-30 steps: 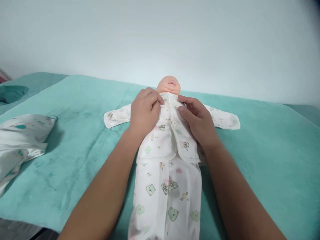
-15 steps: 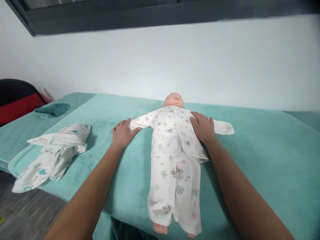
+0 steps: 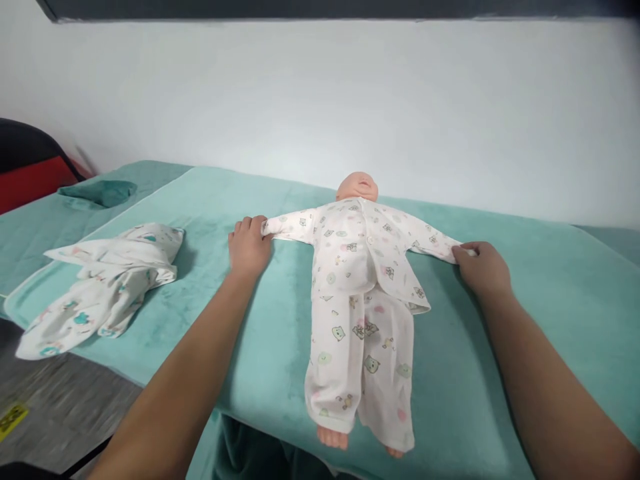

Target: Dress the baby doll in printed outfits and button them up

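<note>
A baby doll (image 3: 357, 187) lies on its back with its head toward the wall. It wears a white printed top (image 3: 345, 253) and matching trousers (image 3: 333, 360), with toes showing below the hems. My left hand (image 3: 249, 244) is closed around the cuff of the sleeve on the left side. On the other side my right hand (image 3: 483, 268) pinches the end of the opposite sleeve (image 3: 433, 241). Both sleeves stretch outward from the doll's body. The front of the top parts below the chest, and its lower right corner flares out.
A crumpled white printed cloth (image 3: 120, 280) lies at the left of the green-covered bed (image 3: 560, 320). Behind the bed rises a white wall (image 3: 300, 100). A black and red chair back (image 3: 35, 167) stands at far left. A yellow floor marking (image 3: 13, 420) shows below.
My right hand has moved from the top's side out to the sleeve end and grips it. My left hand has stayed at its cuff. The view has tilted down slightly.
</note>
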Tool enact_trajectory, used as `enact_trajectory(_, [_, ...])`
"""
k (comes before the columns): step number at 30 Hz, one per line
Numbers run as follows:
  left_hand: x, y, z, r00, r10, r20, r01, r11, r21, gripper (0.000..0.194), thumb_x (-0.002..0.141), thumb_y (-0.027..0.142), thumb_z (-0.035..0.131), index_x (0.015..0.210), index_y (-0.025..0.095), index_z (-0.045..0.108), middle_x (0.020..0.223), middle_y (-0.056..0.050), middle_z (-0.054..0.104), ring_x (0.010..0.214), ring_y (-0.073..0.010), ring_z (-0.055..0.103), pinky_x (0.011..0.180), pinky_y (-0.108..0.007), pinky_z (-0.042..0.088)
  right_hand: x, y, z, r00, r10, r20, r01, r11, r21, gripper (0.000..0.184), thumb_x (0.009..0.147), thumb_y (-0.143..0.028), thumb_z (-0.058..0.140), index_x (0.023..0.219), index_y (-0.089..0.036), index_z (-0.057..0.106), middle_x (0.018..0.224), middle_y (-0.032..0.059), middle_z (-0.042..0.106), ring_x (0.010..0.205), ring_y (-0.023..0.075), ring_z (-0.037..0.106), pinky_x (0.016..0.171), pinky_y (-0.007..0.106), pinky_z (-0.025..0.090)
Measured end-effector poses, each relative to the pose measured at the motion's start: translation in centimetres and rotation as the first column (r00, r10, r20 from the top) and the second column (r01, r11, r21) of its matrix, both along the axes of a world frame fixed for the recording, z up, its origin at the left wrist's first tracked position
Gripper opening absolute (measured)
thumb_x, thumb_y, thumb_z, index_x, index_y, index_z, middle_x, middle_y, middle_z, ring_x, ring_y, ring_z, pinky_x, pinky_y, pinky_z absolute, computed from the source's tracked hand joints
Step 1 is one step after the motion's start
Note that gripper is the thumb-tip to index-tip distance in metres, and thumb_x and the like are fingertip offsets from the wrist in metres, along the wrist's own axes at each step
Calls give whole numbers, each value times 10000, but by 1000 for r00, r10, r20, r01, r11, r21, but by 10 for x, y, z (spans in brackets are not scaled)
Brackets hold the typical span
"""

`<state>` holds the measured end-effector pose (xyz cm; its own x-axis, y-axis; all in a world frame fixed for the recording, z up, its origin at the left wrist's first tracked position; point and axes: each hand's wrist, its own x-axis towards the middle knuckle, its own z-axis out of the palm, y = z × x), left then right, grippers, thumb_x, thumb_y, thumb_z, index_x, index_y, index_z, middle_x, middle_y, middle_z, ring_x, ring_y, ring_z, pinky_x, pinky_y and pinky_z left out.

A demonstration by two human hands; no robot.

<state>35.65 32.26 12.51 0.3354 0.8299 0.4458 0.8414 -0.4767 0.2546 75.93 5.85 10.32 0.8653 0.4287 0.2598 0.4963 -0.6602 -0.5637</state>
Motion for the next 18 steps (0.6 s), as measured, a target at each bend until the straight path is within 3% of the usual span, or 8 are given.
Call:
enact_trajectory(6, [-1, 1, -1, 996, 76, 36, -76, 997, -3, 431, 895, 144, 412, 1269, 237, 606, 1164, -152, 614, 1126, -352, 526, 848, -446, 411, 0, -7, 0, 997, 79, 4, -77, 961, 265, 62, 802, -362, 601, 792, -301, 594, 805, 58, 547, 837, 281, 506, 842, 467, 381])
enact_trajectory(10, [-3, -2, 1, 989, 87, 119, -92, 995, 35, 555, 810, 68, 440, 1331, 199, 581, 1267, -152, 572, 1161, -320, 528, 901, -423, 424, -8, -9, 3, 986, 14, 168, -65, 951, 301, 119, 812, -298, 573, 903, -261, 642, 977, 123, 584, 1000, 336, 535, 946, 503, 390])
enact_trajectory(13, [-4, -5, 2, 990, -39, 136, 26, 995, 97, 562, 780, 46, 434, 1288, 203, 617, 1307, -106, 593, 1221, -266, 527, 988, -384, 396, -26, -5, 6, 964, 16, 266, -102, 944, 314, 227, 820, -288, 576, 1010, -204, 666, 1098, 173, 609, 1149, 340, 523, 1037, 470, 388])
enact_trajectory(15, [-4, -7, 2, 989, -106, 108, 98, 992, 74, 515, 788, 57, 439, 1230, 212, 653, 1293, -79, 635, 1223, -251, 547, 1019, -374, 381, -48, -3, 8, 951, 106, 290, -200, 927, 318, 320, 846, -336, 572, 1112, -180, 657, 1198, 171, 613, 1235, 322, 501, 1083, 450, 379])
enact_trajectory(18, [-2, -11, 2, 998, -26, 52, 28, 999, -43, 470, 805, 90, 466, 1215, 212, 662, 1245, -100, 674, 1147, -286, 605, 967, -401, 415, -97, -8, 12, 923, 348, 163, -384, 863, 329, 496, 902, -431, 528, 1318, -166, 580, 1424, 133, 539, 1315, 292, 497, 1102, 447, 406])
